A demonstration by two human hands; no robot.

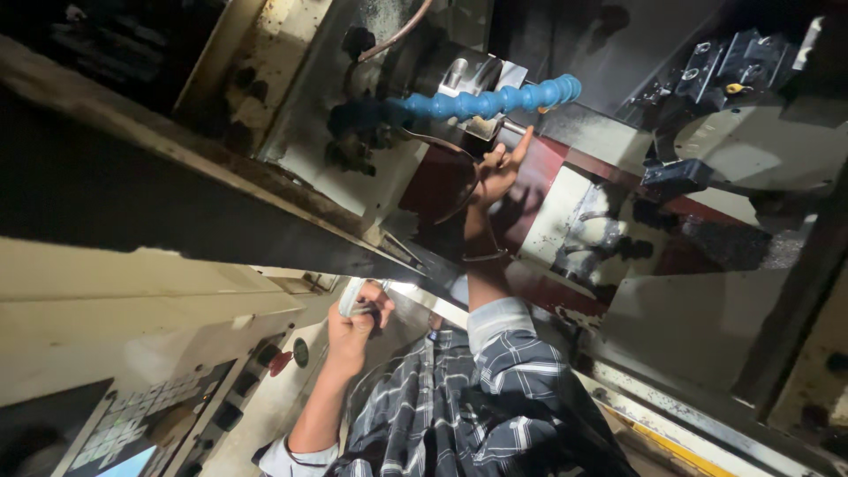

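Observation:
My right hand (497,170) reaches deep into a machine enclosure, just below a blue segmented coolant hose (495,101). Its index finger stretches up to a short metal stub (511,128) sticking out of the grey spindle head (459,78); the other fingers are curled, and I cannot tell if they grip anything. A thin band sits on that wrist. My left hand (355,320) is closed around a pale metal handle (347,299) at the edge of the machine's sliding door (177,203). My plaid shirt sleeves fill the lower middle.
A control panel (150,415) with keypad, screen, dark knobs and a red button (280,361) lies at lower left. A tool turret (733,71) sits at upper right. Red and white machine guards run behind my right hand. A yellow-edged rail runs along the lower right.

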